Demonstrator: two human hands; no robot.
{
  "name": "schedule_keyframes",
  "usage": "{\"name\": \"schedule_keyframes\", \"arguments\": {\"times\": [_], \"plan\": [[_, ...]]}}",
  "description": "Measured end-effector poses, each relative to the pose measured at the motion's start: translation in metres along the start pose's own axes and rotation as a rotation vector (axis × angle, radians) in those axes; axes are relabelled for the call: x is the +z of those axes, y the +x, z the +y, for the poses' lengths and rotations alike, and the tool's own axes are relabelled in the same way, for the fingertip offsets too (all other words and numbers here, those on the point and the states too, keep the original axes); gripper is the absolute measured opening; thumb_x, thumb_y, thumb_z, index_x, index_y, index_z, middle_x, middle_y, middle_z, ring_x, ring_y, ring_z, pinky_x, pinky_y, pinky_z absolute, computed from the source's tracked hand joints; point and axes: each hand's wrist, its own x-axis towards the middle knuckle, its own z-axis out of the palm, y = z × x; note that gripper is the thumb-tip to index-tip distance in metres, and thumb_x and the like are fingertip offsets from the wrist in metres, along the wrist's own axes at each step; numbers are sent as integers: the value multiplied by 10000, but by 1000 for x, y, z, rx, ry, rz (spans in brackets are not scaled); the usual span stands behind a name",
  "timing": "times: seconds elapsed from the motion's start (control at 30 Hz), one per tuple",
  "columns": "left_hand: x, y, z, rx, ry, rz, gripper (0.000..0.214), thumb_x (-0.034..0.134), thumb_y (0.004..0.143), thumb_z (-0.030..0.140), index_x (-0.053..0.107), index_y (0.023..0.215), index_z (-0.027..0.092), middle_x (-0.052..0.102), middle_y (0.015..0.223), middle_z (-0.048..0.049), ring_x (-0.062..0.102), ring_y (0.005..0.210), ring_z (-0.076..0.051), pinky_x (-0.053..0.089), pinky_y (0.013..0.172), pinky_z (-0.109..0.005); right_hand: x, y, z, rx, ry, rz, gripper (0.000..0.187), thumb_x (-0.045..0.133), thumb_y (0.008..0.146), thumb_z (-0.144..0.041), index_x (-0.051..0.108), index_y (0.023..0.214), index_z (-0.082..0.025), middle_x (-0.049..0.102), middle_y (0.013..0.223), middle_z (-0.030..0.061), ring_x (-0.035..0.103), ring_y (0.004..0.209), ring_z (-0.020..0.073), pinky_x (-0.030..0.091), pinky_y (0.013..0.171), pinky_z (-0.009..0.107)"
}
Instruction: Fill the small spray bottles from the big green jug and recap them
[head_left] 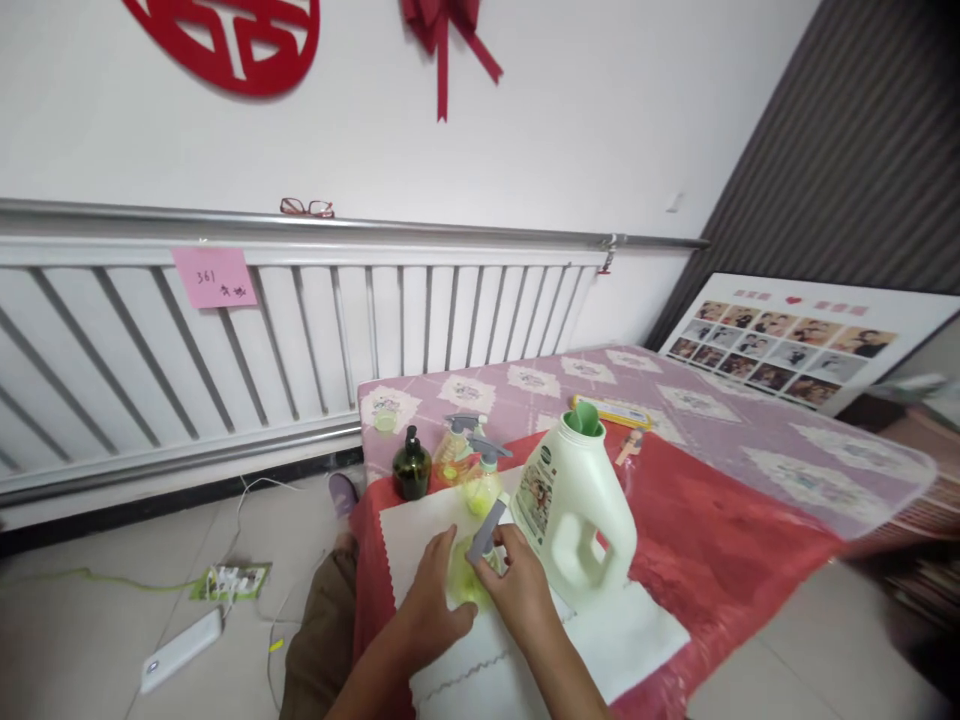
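A clear spray bottle (469,582) with yellowish liquid stands on the white cloth in front of me, its grey trigger head (489,530) tilted up to the right. My left hand (433,598) is curved round the left side of the bottle's body. The fingers of my right hand (519,578) close on the trigger head at the neck. Just behind is a second spray bottle (482,490) holding yellow liquid. To the right of my hands stands a large pale green detergent jug (589,500), a green funnel-like piece (583,418) in its mouth.
A dark green pump bottle (412,468) and another spray bottle (454,445) stand at the back left. Under them lie a white cloth (630,640) and red sheeting (720,520) over a patterned table cover (697,400). A radiator (405,310) runs behind; a power strip (231,580) lies on the floor.
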Motion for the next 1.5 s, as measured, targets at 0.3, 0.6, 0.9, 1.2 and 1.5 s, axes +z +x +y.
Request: {"name": "schedule_keyframes", "arguments": {"times": [0.3,0.6,0.9,1.2,1.5], "plan": [[10,11,35,-164,-214,200,471,608,640,246,499,1096,201,612,1158,-76,541,1134,-257,352,991,-394,7,-7,-5,114,117,125,173,614,654,-209,462,733,-236,576,765,-6,570,747,199,435,673,301],[24,20,57,-168,-162,349,242,610,653,335,513,838,212,596,724,19,564,665,-172,433,680,-287,20,-14,-5,209,238,198,202,618,676,-231,430,749,-240,588,753,-3,585,728,192,461,660,293],[27,21,49,-143,-204,333,299,641,664,426,539,842,208,614,714,12,546,626,-166,452,680,-300,26,-15,1,230,296,251,221,657,632,-225,475,756,-233,612,749,1,607,718,202,478,638,292],[26,25,34,-107,-234,304,371,631,659,468,558,917,210,681,854,-31,624,790,-214,468,770,-312,48,-26,27,-70,290,340,228,555,775,-241,591,1000,-252,646,961,61,611,905,246,506,813,389],[23,30,15,-91,-288,250,470,635,660,459,572,1042,192,690,1014,-71,638,939,-235,465,850,-324,69,-35,49,-64,284,328,340,453,881,-393,559,1186,-285,632,1166,85,557,1132,273,431,1005,458]]}}
